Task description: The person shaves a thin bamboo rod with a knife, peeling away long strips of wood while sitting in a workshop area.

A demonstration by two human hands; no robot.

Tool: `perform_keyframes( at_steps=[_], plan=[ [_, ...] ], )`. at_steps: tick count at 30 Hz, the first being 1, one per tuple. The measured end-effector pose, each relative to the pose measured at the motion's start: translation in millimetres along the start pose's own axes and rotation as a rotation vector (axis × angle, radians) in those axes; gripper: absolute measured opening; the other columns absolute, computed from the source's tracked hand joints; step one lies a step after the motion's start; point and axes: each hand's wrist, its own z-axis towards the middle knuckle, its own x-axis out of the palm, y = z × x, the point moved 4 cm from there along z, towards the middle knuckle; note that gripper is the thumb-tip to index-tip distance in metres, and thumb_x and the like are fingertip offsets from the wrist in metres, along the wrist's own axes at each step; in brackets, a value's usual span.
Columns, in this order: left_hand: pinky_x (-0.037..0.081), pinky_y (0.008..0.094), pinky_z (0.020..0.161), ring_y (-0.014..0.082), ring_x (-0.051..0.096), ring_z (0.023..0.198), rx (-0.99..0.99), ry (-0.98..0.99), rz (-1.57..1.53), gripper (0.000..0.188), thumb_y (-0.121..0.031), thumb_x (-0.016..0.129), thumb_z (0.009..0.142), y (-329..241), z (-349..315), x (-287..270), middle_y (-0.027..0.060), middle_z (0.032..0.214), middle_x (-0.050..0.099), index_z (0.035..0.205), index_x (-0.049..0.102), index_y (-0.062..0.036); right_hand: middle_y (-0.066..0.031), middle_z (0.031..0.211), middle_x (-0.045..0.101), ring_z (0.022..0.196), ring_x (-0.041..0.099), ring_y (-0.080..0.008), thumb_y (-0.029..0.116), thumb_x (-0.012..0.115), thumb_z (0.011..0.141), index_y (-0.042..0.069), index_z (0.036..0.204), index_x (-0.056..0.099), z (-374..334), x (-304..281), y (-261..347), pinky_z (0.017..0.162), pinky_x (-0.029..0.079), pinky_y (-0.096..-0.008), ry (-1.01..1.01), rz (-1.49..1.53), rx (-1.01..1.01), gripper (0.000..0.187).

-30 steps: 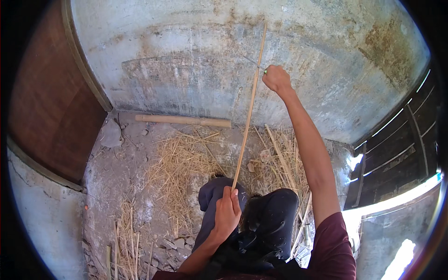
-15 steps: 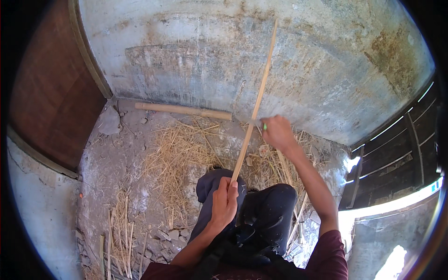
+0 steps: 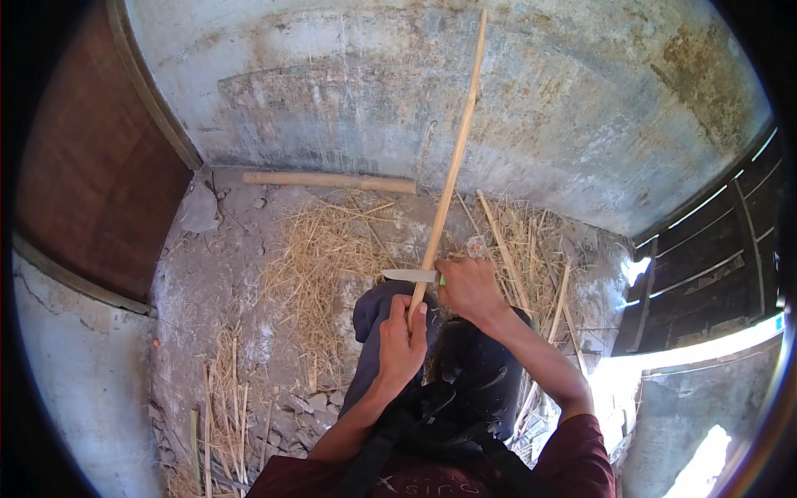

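A long, pale bamboo strip [image 3: 457, 158] slants up and away from my lap, its far end in front of the wall. Its near end is gripped by my left hand [image 3: 402, 336], thumb along the strip, above my left knee. My right hand [image 3: 471, 286] is closed round the green handle of a knife [image 3: 408, 275]. The blade points left and lies across the strip, just beyond my left fingers. Most of the handle is hidden in my fist.
A thick bamboo pole [image 3: 328, 181] lies along the base of the stained wall [image 3: 332, 91]. Straw-like shavings [image 3: 324, 261] cover the floor ahead, with more strips [image 3: 505, 249] at the right. A brown door panel [image 3: 91, 174] stands left, dark slatted boards [image 3: 706, 257] right.
My right hand has drawn the knife down the strip toward my left hand. The strip's far end appears slightly higher in view, and my left hand still grips its near end.
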Motion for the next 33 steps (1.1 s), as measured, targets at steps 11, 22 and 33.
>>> perform_keyframes(
  at_steps=[11,22,33],
  plan=[
    [0.036,0.0378,0.047,0.0193,0.051,0.046,0.028,-0.006,0.017,0.015,-0.016,0.057,0.110,0.7,1.3,-0.1,0.0091,0.059,0.050,0.105,0.051,-0.0030,-0.0169,0.068,0.070,0.065,0.074,-0.0368,0.019,0.074,0.075,0.008,0.089,0.071,4.8,10.7,-4.7,0.060,0.056,-0.0490,-0.111,0.023,0.039,0.018],
    [0.037,0.0398,0.047,0.0211,0.051,0.046,0.011,-0.006,-0.004,0.016,-0.016,0.057,0.110,2.1,3.6,-4.8,0.0098,0.059,0.049,0.103,0.050,-0.0033,-0.0172,0.071,0.070,0.066,0.072,-0.0386,0.010,0.073,0.074,0.007,0.092,0.071,31.3,3.5,-17.9,0.062,0.056,-0.0503,-0.189,0.005,0.087,0.018],
    [0.037,0.0407,0.048,0.0256,0.055,0.047,0.036,-0.002,-0.011,0.016,-0.015,0.056,0.110,-3.8,0.4,-0.1,0.0120,0.059,0.050,0.103,0.049,-0.0031,-0.0263,0.081,0.072,0.078,0.075,-0.0429,0.009,0.065,0.083,0.004,0.089,0.077,103.2,-22.3,-82.6,0.071,0.060,-0.0530,-0.343,-0.078,0.273,0.015]
  ],
)
